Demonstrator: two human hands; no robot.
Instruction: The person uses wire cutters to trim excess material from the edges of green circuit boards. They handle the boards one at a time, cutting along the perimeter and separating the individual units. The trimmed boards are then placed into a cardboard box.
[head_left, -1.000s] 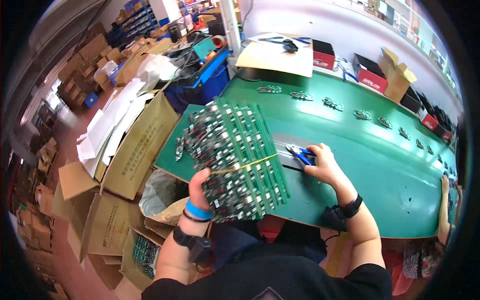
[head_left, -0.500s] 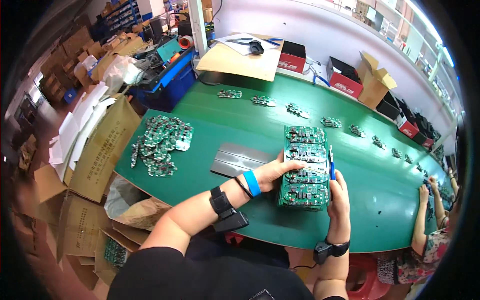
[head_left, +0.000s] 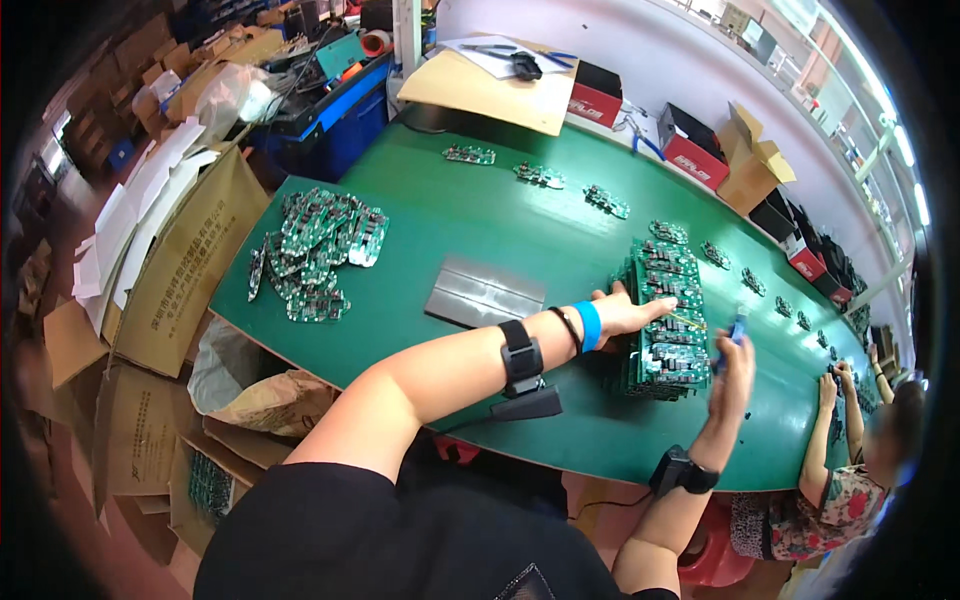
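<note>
My left hand [head_left: 628,316] grips a thick stack of green circuit board panels [head_left: 672,350] from its left side, the thumb laid across the top panel. A thin yellow strip [head_left: 690,322] runs over the stack beside the thumb; what it is, I cannot make out. Just right of the stack, my right hand [head_left: 735,375] is closed around blue-handled pliers [head_left: 738,330]. Motion blurs that hand and the tool, and the jaws are unclear. A heap of separate circuit boards [head_left: 325,245] lies on the left of the green table [head_left: 540,430].
A grey plate [head_left: 485,292] lies left of the stack. Single boards [head_left: 605,201] form a row along the table's far side. Red boxes [head_left: 695,160] and a cardboard box [head_left: 750,165] stand at the back. A co-worker [head_left: 850,480] sits at the right.
The panel stack and my left hand now appear further right and tilted more on edge. My right hand has drawn away from the stack with the pliers. The view has shifted slightly.
</note>
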